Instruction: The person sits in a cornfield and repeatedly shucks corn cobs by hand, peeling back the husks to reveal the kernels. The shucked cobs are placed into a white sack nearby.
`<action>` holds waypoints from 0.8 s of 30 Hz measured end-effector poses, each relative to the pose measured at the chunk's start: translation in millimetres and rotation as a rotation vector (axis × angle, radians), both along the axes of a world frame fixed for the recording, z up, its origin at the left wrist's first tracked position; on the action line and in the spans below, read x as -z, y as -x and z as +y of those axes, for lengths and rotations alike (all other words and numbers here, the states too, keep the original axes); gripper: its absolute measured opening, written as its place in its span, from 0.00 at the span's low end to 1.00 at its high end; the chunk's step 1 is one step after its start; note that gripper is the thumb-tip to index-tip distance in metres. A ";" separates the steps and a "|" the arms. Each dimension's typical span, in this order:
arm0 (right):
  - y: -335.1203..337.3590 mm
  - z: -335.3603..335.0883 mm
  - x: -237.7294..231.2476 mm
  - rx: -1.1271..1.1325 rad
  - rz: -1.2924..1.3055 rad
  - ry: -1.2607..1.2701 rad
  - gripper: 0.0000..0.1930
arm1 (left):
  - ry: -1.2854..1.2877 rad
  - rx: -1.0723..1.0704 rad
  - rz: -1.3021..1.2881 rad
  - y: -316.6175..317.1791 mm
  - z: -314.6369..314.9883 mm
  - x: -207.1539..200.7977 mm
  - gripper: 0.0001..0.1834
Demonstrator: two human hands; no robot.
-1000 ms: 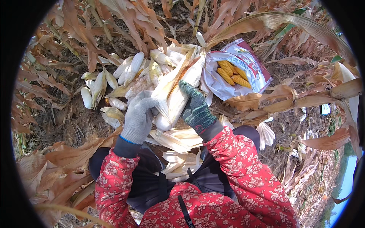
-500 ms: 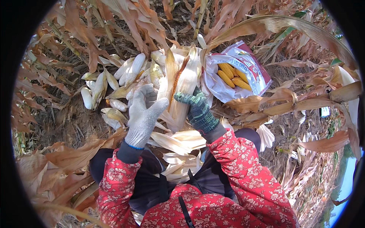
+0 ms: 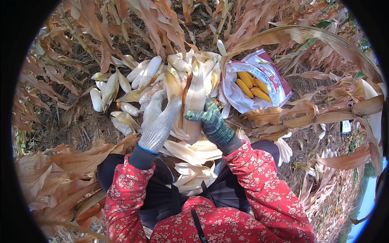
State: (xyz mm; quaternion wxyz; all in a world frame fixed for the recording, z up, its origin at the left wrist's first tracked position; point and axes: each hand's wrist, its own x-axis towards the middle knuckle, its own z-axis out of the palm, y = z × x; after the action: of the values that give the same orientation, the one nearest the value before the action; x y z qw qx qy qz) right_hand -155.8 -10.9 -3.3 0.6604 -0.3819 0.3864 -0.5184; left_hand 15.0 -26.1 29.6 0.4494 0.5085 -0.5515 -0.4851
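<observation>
An ear of corn (image 3: 196,91) stands upright between my hands, its pale husk parted so that a reddish-brown strip shows down the middle. My right hand (image 3: 211,123), in a green patterned glove, is wrapped round its lower right side, thumb across the front of the husk. My left hand (image 3: 156,119) wears a whitish knit glove. Its thumb lies at the left flap of the husk, spread apart from the fingers, whose tips are partly hidden. Beyond and to the left lies a pile of unpeeled ears (image 3: 146,75).
A white and red sack (image 3: 237,97) holding several bare yellow cobs (image 3: 252,86) lies at the right. Loose husks (image 3: 190,152) lie between my legs. Dry corn stalks and leaves (image 3: 73,170) surround me, and a long leaf (image 3: 308,34) arches over the upper right.
My left hand has shifted slightly right, its thumb now closer to the ear's husk. The ear sits a little lower in view, still in my right hand.
</observation>
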 end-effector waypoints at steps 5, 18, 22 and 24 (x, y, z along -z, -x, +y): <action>1.8 -0.2 2.1 0.012 -0.038 -0.006 0.29 | -0.001 0.002 0.026 1.6 0.5 0.3 0.26; 2.3 -1.3 5.7 -0.005 -0.070 -0.025 0.30 | -0.020 0.008 0.015 0.6 0.0 -0.2 0.26; 2.0 -0.5 1.4 -0.010 -0.095 -0.032 0.30 | -0.036 0.017 0.027 0.4 0.4 -2.1 0.26; 1.9 -0.4 1.9 -0.011 -0.093 -0.042 0.30 | -0.040 0.016 0.018 0.6 0.8 -3.3 0.26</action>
State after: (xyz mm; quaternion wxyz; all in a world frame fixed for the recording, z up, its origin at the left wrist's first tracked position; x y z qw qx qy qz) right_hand -157.7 -11.3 -5.2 0.6883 -0.3456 0.3639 -0.5238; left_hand 14.4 -25.2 32.9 0.4400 0.5085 -0.5416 -0.5044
